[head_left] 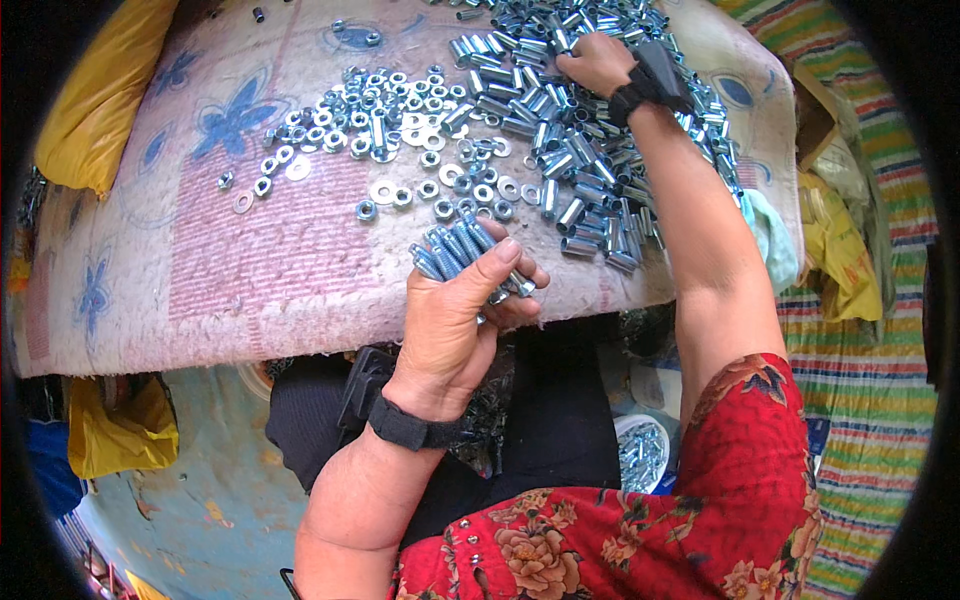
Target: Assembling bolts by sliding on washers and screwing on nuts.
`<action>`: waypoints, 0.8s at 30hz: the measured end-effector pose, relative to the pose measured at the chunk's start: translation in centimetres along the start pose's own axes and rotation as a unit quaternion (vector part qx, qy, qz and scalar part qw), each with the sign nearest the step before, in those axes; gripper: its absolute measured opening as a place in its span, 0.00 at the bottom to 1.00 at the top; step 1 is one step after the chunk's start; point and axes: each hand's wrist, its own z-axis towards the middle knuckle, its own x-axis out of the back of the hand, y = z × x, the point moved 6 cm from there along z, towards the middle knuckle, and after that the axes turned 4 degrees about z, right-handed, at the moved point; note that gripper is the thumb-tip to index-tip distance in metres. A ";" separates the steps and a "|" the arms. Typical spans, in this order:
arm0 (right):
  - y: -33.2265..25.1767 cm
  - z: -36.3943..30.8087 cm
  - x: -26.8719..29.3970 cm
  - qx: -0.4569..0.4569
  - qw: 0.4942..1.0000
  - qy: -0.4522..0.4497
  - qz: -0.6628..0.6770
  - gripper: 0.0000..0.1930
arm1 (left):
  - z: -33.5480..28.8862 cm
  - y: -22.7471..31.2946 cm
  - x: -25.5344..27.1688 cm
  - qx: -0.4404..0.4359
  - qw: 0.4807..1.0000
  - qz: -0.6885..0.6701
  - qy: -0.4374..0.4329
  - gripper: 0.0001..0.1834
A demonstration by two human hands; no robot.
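My left hand (465, 290) is closed around a bundle of threaded bolts (452, 247), held just above the table's near edge. Several shiny bolt ends stick out past its fingers. Farther off to the right, my right hand (598, 65) reaches into a large heap of metal sleeves (590, 160). Its fingertips are down among the sleeves, and whatever they pinch is hidden. Left of the heap lies a spread of hex nuts (365, 210) mixed with flat washers (384, 191). Both wrists wear black straps.
A worn, flower-patterned cloth (270, 260) covers the table. A white tub (640, 452) of small metal parts stands below the near edge. Yellow bags (120, 425) hang at the left, another yellow bag (840, 255) lies right, and a pale blue cloth (770, 240) droops over the right edge.
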 end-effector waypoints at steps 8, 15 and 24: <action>2.8 -5.7 0.9 -0.104 0.903 -0.054 0.413 0.11 | 0.0 0.3 0.0 -0.019 1.000 -0.004 0.010 0.14; 4.9 -6.1 5.2 -0.034 0.971 -0.019 0.237 0.13 | 0.2 0.2 0.1 -0.032 0.999 0.000 -0.002 0.14; 4.4 -8.3 7.8 0.015 0.961 0.036 0.273 0.09 | 0.3 0.1 0.0 -0.039 0.999 0.009 -0.008 0.14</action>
